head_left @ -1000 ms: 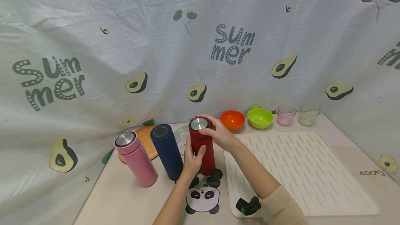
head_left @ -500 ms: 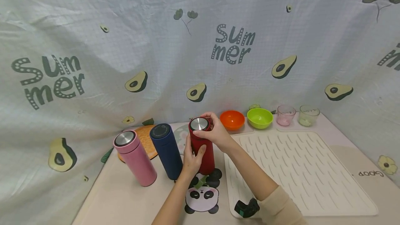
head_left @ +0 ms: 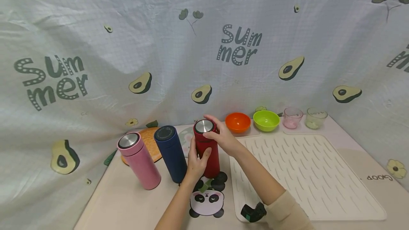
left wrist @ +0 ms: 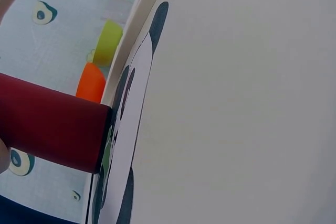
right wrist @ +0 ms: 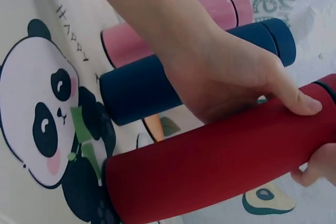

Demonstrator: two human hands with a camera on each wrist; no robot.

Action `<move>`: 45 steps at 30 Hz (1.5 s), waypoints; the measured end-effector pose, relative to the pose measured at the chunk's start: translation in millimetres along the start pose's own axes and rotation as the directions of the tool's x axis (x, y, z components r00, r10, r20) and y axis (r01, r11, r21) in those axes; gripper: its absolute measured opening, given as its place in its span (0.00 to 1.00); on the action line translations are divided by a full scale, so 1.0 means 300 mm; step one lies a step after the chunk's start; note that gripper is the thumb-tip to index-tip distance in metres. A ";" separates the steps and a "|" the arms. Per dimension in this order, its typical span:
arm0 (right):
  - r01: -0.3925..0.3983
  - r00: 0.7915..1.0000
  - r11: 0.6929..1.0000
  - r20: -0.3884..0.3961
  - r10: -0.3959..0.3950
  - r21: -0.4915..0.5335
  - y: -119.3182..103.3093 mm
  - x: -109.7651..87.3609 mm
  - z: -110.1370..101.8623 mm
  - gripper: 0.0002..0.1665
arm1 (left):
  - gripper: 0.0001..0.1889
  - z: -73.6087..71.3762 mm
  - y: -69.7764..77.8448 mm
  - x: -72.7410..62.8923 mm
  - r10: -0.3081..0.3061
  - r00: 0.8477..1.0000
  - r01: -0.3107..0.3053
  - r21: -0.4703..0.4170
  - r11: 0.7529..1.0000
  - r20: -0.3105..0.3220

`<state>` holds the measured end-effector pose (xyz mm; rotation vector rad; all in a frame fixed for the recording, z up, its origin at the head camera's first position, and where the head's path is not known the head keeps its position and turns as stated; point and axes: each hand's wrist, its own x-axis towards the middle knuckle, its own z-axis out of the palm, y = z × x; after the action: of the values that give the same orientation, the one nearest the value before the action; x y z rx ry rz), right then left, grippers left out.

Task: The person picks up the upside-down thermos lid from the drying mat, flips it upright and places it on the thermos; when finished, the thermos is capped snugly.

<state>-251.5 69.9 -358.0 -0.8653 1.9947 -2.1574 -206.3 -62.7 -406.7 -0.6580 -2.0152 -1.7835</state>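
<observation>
A red thermos bottle [head_left: 211,162] with a silver-topped lid [head_left: 204,126] stands upright on the table, at the top of a printed panda. My left hand [head_left: 197,164] grips its body from the left, thumb in front, as the right wrist view also shows. Higher up, my right hand [head_left: 225,139] holds the lid from the right, thumb at the front edge and fingers behind. A blue thermos [head_left: 171,155] stands just left of my left hand, and a pink thermos [head_left: 140,162] is farther left; both have their lids on.
An orange bowl [head_left: 238,122], a green bowl [head_left: 266,120], a pink glass [head_left: 292,118] and a pale green glass [head_left: 315,118] line the back. A cream ribbed mat [head_left: 306,176] covers the right side. Near my right sleeve is a small black object [head_left: 253,212]. A printed curtain [head_left: 172,52] hangs behind.
My right hand's fingers and thumb have shifted slightly around the lid, the thumb moving left and then back right. The left hand and the red thermos stay in place.
</observation>
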 end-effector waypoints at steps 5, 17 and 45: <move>-0.018 1.000 0.999 -0.020 0.019 0.028 0.008 -0.005 -0.003 0.33 | 0.31 0.000 -0.001 -0.003 -0.015 1.000 0.015 -0.001 1.000 0.015; -0.017 0.999 1.000 -0.040 0.018 0.014 0.011 -0.004 -0.002 0.33 | 0.31 0.006 0.000 0.000 0.029 1.000 -0.029 0.034 0.999 -0.009; -0.021 0.992 0.999 -0.125 0.014 -0.051 0.005 -0.002 0.026 0.36 | 0.32 -0.006 0.014 0.004 -0.009 1.000 0.008 0.072 0.997 0.004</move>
<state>-247.9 62.8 -359.6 -0.7331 2.1158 -2.2114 -204.9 -64.0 -402.5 -0.6321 -2.0774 -1.7065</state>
